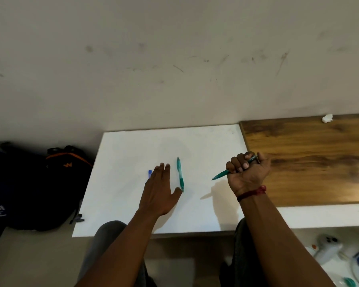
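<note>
**Two green pens, one in my fist**

My right hand (247, 172) is curled tight round a green pen (221, 175), tip pointing left, over the white tabletop (133, 146). My left hand (161, 189) lies flat with fingers straight, thumb at the near end of a second pen (180, 175) lying there.

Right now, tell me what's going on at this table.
A person sits at a white table. The right hand grips a green pen in its fist, tip pointing left, above the surface. The left hand lies open on the table, its thumb at the near end of a second green pen lying flat.
</note>
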